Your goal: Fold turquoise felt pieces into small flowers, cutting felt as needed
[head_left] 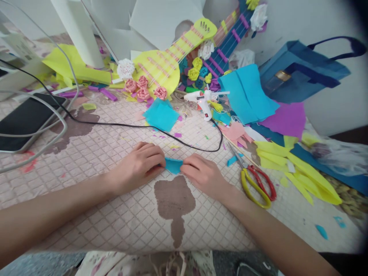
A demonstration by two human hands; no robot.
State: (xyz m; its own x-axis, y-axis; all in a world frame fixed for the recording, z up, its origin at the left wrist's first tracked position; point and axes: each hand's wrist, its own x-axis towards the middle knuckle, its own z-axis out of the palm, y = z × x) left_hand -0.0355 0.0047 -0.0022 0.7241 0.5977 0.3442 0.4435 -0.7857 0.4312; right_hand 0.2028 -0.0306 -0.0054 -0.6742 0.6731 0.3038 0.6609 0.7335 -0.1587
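Observation:
A small piece of blue paper [173, 166], which looks folded or rolled, lies between my hands near the front of the cloth-covered table. My left hand [146, 160] is closed on its left end, fingers curled over it. At the right end, my right hand [201, 172] pinches the paper between thumb and fingers. Both thumbs are partly hidden. Beyond the hands lies a flat blue paper square [161, 115]. Scissors [255, 180] with one red and one yellow handle rest right of my right hand.
A white glue gun [202, 100] stands behind, its black cord [126, 125] crossing the table. Yellow [161, 69] and blue [227, 50] paper guitars with paper flowers lean at the back. A tablet [28, 122] lies left; a blue bag [301, 73] and yellow paper [301, 172] lie right.

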